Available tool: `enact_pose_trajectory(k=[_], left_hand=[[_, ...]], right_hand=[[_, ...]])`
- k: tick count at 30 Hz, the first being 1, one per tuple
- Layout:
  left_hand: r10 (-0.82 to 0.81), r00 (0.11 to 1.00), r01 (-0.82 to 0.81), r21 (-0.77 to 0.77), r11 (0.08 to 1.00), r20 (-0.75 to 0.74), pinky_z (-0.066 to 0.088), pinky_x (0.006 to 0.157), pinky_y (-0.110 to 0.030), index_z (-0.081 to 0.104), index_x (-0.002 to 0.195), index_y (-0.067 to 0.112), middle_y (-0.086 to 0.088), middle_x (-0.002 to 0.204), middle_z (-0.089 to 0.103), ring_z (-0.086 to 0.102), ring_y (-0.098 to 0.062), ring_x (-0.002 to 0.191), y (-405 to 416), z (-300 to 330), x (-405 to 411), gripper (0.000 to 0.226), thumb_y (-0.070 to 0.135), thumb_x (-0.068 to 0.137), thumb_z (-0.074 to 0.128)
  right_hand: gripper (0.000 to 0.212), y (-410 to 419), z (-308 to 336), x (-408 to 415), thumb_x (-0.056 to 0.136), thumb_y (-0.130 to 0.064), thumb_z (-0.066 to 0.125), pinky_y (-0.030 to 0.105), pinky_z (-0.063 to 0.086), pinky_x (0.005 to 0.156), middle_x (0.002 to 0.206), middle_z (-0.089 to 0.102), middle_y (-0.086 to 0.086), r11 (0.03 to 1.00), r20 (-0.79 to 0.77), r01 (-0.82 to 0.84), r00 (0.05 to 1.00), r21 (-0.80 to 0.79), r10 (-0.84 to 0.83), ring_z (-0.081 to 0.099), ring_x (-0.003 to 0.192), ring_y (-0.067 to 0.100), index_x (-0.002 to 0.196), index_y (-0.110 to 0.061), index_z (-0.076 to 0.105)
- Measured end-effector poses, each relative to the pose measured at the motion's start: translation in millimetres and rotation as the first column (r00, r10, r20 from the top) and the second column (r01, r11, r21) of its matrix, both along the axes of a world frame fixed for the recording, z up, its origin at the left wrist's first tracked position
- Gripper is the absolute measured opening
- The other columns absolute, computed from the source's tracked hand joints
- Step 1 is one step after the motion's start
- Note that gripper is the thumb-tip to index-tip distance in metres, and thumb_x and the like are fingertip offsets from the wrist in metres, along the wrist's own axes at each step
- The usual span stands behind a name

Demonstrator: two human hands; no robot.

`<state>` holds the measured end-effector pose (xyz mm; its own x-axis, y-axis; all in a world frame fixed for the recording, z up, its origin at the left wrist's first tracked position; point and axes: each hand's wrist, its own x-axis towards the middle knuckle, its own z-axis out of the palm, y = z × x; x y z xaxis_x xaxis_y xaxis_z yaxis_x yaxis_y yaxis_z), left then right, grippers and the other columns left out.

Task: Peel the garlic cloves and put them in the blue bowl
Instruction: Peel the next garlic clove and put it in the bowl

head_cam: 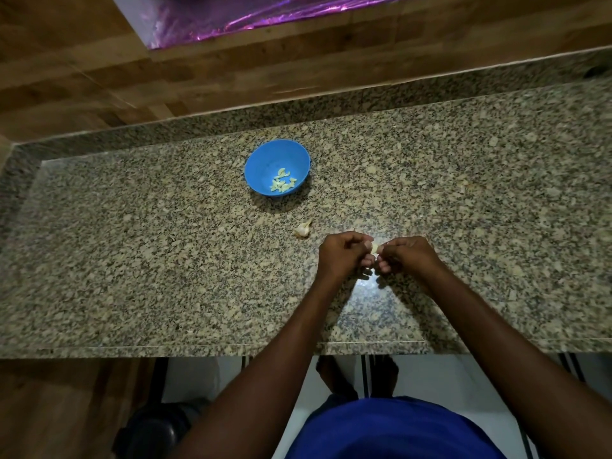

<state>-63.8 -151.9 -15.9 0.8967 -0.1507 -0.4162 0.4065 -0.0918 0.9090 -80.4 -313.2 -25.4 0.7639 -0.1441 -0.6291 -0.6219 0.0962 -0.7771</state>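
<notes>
- Both hands meet over the granite counter (132, 260) & pinch one garlic clove (374, 247) between them; fingers of each curled round it.
- Left hand (344, 255) grips clove's left side, thumb & forefinger on top, other fingers tucked under.
- Right hand (405, 255) grips the right side, fingertips (384, 267) pressed vs. the left hand's.
- Clove: pale cream/yellowish, only a small patch shows in the gap btw. the hands; can't tell if skin is on or off.
- Clove sits just above the counter, near the front edge, a bit right of centre.
- Blue bowl (265, 154): round, plastic-looking, upright on the counter, well apart from the hands, further back & to the left.
- Inside bowl: small heap of peeled cloves (282, 183), pale yellow-green, bunched at the near-right of the bowl floor.
- Garlic piece (303, 228) lies on the counter btw. bowl & hands, just beside the left hand, not touching it; whitish, papery skin, pointed tip up-right.
- Wood-grain wall (82, 77) behind the counter; purple shiny sheet (251, 18) at top.
- Person's blue shirt (397, 432) at the bottom of the view.
</notes>
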Motion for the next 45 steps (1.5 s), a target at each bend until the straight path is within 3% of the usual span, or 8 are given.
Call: enact_pose_trajectory(k=[4, 9, 17, 22, 29, 33, 40, 45], left_hand=[[-0.062, 0.997, 0.059, 0.067, 0.996, 0.055, 0.059, 0.058, -0.028, 0.074, 0.101, 0.002, -0.015, 0.076, 0.072, 0.068, -0.017, 0.06, 3, -1, -2, 0.019, 0.003, 0.083, 0.077], [-0.073, 0.997, 0.072, 0.044, 0.996, 0.023, 0.059, 0.058, -0.03, 0.073, 0.103, 0.004, -0.019, 0.079, 0.072, 0.066, -0.017, 0.058, 3, -3, 0, 0.018, -0.002, 0.087, 0.071], [-0.095, 0.995, 0.095, 0.035, 0.995, 0.002, 0.06, 0.067, -0.044, 0.075, 0.105, 0.012, -0.027, 0.083, 0.072, 0.065, -0.025, 0.063, 1, -7, 0, 0.024, -0.001, 0.09, 0.061], [-0.051, 0.995, 0.049, -0.018, 0.999, -0.089, 0.058, 0.071, -0.059, 0.073, 0.102, 0.007, -0.026, 0.078, 0.071, 0.064, -0.027, 0.062, 0, -5, 1, 0.023, -0.004, 0.086, 0.061], [-0.076, 0.992, 0.074, -0.022, 0.997, -0.1, 0.059, 0.065, -0.037, 0.071, 0.1, 0.0, -0.024, 0.081, 0.071, 0.064, -0.024, 0.062, 1, -1, 9, 0.015, -0.004, 0.087, 0.067], [-0.074, 0.99, 0.072, -0.025, 0.997, -0.12, 0.056, 0.058, -0.033, 0.072, 0.095, 0.006, -0.023, 0.079, 0.069, 0.06, -0.021, 0.055, -2, 0, 14, 0.011, -0.001, 0.087, 0.069], [-0.005, 0.999, 0.016, 0.215, 0.976, -0.049, 0.053, 0.061, -0.034, 0.078, 0.094, 0.004, -0.025, 0.075, 0.071, 0.057, -0.022, 0.053, -9, -5, 36, 0.017, -0.002, 0.08, 0.071], [-0.166, 0.976, 0.075, 0.505, 0.86, 0.138, 0.058, 0.085, -0.033, 0.079, 0.105, 0.007, -0.012, 0.092, 0.078, 0.074, -0.024, 0.086, -9, -8, 39, 0.022, 0.002, 0.086, 0.068]], right_hand=[[0.007, -1, 3, -2, 0.084, 0.004, 0.068, 0.031, 0.053, 0.044, 0.064, 0.066, 0.024, 0.999, 0.007, -0.016, 1.0, 0.045, 0.015, 0.061, 0.048, 0.025, 0.083, 0.011, 0.069], [0.005, -3, 1, 0, 0.085, 0.003, 0.068, 0.031, 0.054, 0.046, 0.067, 0.067, 0.024, 0.998, 0.003, -0.01, 1.0, 0.061, 0.009, 0.061, 0.049, 0.025, 0.081, 0.006, 0.067], [0.015, -7, -5, -2, 0.084, 0.005, 0.07, 0.033, 0.056, 0.048, 0.068, 0.07, 0.025, 0.993, -0.031, 0.043, 0.999, 0.107, -0.04, 0.066, 0.051, 0.026, 0.069, 0.002, 0.069], [0.006, -6, -3, -3, 0.086, 0.009, 0.065, 0.049, 0.061, 0.059, 0.063, 0.067, 0.021, 0.987, -0.004, 0.058, 0.998, 0.147, -0.058, 0.06, 0.047, 0.025, 0.086, 0.003, 0.064], [0.013, -5, -2, 0, 0.087, 0.005, 0.068, 0.034, 0.057, 0.049, 0.074, 0.065, 0.026, 0.993, 0.032, 0.02, 0.999, 0.118, -0.024, 0.058, 0.049, 0.024, 0.1, 0.002, 0.072], [0.003, -5, -4, 1, 0.086, 0.006, 0.068, 0.045, 0.06, 0.054, 0.069, 0.064, 0.024, 0.995, 0.027, 0.044, 0.999, 0.084, -0.046, 0.059, 0.048, 0.025, 0.087, 0.003, 0.069], [0.009, -6, -11, 2, 0.083, 0.013, 0.066, 0.055, 0.059, 0.065, 0.066, 0.061, 0.026, 0.994, 0.028, 0.104, 0.994, -0.024, -0.104, 0.058, 0.049, 0.028, 0.078, 0.006, 0.065], [0.013, -7, -18, 0, 0.082, 0.016, 0.066, 0.05, 0.059, 0.064, 0.064, 0.063, 0.026, 0.985, 0.055, 0.119, 0.992, -0.125, -0.113, 0.062, 0.054, 0.033, 0.073, 0.007, 0.067]])
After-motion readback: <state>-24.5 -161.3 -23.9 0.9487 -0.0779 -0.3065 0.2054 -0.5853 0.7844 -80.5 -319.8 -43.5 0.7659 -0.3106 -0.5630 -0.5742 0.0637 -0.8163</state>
